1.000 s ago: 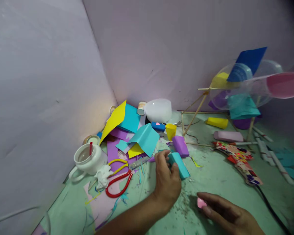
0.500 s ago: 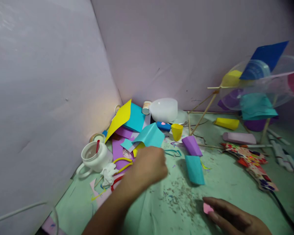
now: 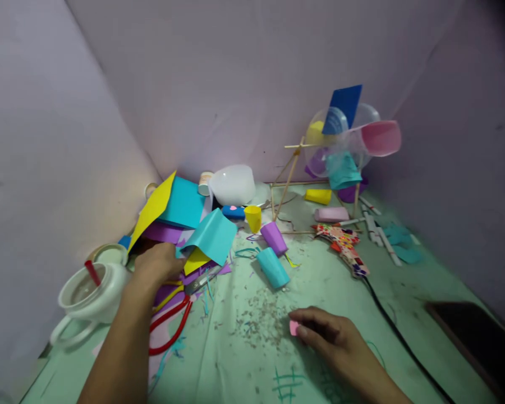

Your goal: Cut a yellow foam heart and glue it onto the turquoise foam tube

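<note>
On the green tabletop (image 3: 353, 292), against its far edge, stands a stick-framed wheel (image 3: 345, 140) of coloured cups. At the far left corner lies a heap of coloured paper sheets (image 3: 185, 216), and my left hand (image 3: 157, 265) rests on its near edge with the fingers curled down onto the sheets; I cannot tell whether they pinch anything. A white pot (image 3: 90, 289) with a red stick in it stands at the left edge, just beside that wrist. Red and yellow scissors (image 3: 172, 320) lie half under the heap, touching my left forearm. A white bowl (image 3: 232, 184) sits behind the paper. Near the tabletop's middle a teal paper cup (image 3: 272, 268) lies on its side, a purple one (image 3: 273, 238) just beyond it, and a small yellow cup (image 3: 253, 217) stands upright further back. My right hand (image 3: 332, 336) lies flat toward the near edge, fingers pressed together on a small pink piece (image 3: 293, 328) that they hold against the surface. A black cable (image 3: 398, 342) runs along the right side.
</note>
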The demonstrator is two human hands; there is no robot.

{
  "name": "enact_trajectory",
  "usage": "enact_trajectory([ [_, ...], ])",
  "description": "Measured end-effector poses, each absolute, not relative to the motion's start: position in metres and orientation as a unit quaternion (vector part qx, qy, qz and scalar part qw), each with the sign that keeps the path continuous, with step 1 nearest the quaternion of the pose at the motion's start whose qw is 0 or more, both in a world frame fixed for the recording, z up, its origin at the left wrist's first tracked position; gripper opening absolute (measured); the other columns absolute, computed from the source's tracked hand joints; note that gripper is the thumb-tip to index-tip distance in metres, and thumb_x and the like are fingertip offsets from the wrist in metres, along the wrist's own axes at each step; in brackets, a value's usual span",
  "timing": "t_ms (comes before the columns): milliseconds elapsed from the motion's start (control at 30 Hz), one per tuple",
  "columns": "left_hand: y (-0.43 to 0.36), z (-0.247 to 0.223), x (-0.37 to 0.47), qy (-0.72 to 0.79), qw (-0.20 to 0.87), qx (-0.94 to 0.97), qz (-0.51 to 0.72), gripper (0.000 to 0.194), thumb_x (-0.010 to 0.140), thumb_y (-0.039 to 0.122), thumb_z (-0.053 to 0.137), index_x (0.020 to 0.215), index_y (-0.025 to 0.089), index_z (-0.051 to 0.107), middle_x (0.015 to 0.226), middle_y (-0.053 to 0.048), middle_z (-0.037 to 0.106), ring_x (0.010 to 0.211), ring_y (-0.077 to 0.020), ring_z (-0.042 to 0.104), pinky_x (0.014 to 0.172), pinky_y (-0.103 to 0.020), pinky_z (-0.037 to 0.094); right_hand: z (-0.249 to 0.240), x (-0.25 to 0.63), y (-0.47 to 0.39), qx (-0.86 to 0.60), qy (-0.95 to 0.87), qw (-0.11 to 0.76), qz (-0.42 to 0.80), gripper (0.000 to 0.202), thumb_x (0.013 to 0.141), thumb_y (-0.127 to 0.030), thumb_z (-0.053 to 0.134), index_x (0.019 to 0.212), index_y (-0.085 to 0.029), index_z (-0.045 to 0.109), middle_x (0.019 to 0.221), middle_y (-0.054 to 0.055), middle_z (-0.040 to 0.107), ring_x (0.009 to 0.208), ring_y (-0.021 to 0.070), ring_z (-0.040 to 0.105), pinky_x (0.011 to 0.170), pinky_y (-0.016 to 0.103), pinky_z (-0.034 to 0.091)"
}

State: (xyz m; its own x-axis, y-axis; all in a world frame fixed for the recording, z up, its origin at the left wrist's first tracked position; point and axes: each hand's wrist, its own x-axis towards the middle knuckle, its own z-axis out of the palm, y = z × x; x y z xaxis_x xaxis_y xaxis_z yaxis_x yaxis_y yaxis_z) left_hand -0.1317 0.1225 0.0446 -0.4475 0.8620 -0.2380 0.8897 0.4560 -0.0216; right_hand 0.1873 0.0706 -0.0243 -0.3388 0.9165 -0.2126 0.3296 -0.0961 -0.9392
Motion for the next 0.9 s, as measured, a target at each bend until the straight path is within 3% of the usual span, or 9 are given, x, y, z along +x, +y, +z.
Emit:
enact_trajectory([
  [67, 0.123, 0.047, -0.131, 0.848, 0.097, 0.509, -0.114, 0.033, 0.078, 0.042, 0.058, 0.091, 0.012, 0.064, 0.089, -0.014, 0.068, 0.083, -0.0274, 0.064, 0.068, -0.039, 0.048, -0.025, 0.188, 0.071, -0.5, -0.61, 0.275, 0.549, 0.025, 0.073, -0.04, 0.061, 0.084, -0.021, 0.073, 0.082, 0.006, 0.073, 0.077, 0.0213, 0.067, 0.071, 0.029, 0.053],
  [267, 0.124, 0.047, -0.132, 0.843, 0.096, 0.496, -0.187, 0.028, 0.084, 0.04, 0.055, 0.098, 0.015, 0.06, 0.093, -0.004, 0.064, 0.084, -0.0166, 0.062, 0.073, -0.035, 0.05, -0.029, 0.192, 0.071, -0.496, -0.621, 0.274, 0.542, 0.022, 0.074, -0.038, 0.061, 0.084, -0.024, 0.074, 0.084, 0.005, 0.074, 0.079, 0.0215, 0.067, 0.074, 0.03, 0.052],
  [400, 0.12, 0.05, -0.131, 0.856, 0.059, 0.487, -0.166, 0.03, 0.083, 0.036, 0.056, 0.103, 0.014, 0.059, 0.1, -0.009, 0.064, 0.09, -0.0217, 0.062, 0.075, -0.038, 0.049, -0.033, 0.192, 0.073, -0.503, -0.62, 0.26, 0.543, 0.022, 0.073, -0.04, 0.063, 0.084, -0.025, 0.075, 0.088, 0.005, 0.074, 0.081, 0.0238, 0.068, 0.077, 0.03, 0.053],
  [567, 0.112, 0.062, -0.113, 0.81, 0.032, 0.581, -0.068, 0.066, 0.071, 0.023, 0.056, 0.134, 0.027, 0.036, 0.126, -0.008, 0.055, 0.103, -0.0271, 0.059, 0.073, -0.031, 0.046, -0.035, 0.19, 0.075, -0.511, -0.62, 0.246, 0.542, 0.024, 0.071, -0.043, 0.064, 0.083, -0.026, 0.075, 0.091, 0.006, 0.074, 0.083, 0.0253, 0.068, 0.077, 0.029, 0.053],
  [633, 0.114, 0.061, -0.105, 0.801, 0.007, 0.597, -0.035, 0.064, 0.075, 0.023, 0.049, 0.137, 0.026, 0.032, 0.128, -0.009, 0.054, 0.102, -0.0273, 0.06, 0.071, -0.032, 0.046, -0.035, 0.19, 0.075, -0.51, -0.625, 0.245, 0.538, 0.023, 0.072, -0.043, 0.064, 0.082, -0.026, 0.075, 0.09, 0.005, 0.074, 0.083, 0.0248, 0.068, 0.076, 0.028, 0.053],
  [767, 0.127, 0.055, -0.101, 0.811, -0.049, 0.583, 0.009, 0.038, 0.079, 0.016, 0.04, 0.112, 0.019, 0.058, 0.1, -0.011, 0.067, 0.088, -0.0262, 0.064, 0.066, -0.03, 0.044, -0.036, 0.192, 0.075, -0.497, -0.635, 0.251, 0.535, 0.021, 0.072, -0.041, 0.064, 0.082, -0.025, 0.075, 0.087, 0.005, 0.074, 0.081, 0.0243, 0.068, 0.074, 0.027, 0.054],
  [900, 0.14, 0.065, -0.115, 0.831, -0.115, 0.541, 0.052, 0.026, 0.081, 0.015, 0.041, 0.092, 0.014, 0.064, 0.089, -0.011, 0.069, 0.086, -0.0238, 0.063, 0.067, -0.029, 0.043, -0.038, 0.192, 0.075, -0.5, -0.634, 0.256, 0.532, 0.022, 0.074, -0.041, 0.063, 0.083, -0.025, 0.074, 0.087, 0.005, 0.074, 0.081, 0.0235, 0.068, 0.074, 0.028, 0.054],
])
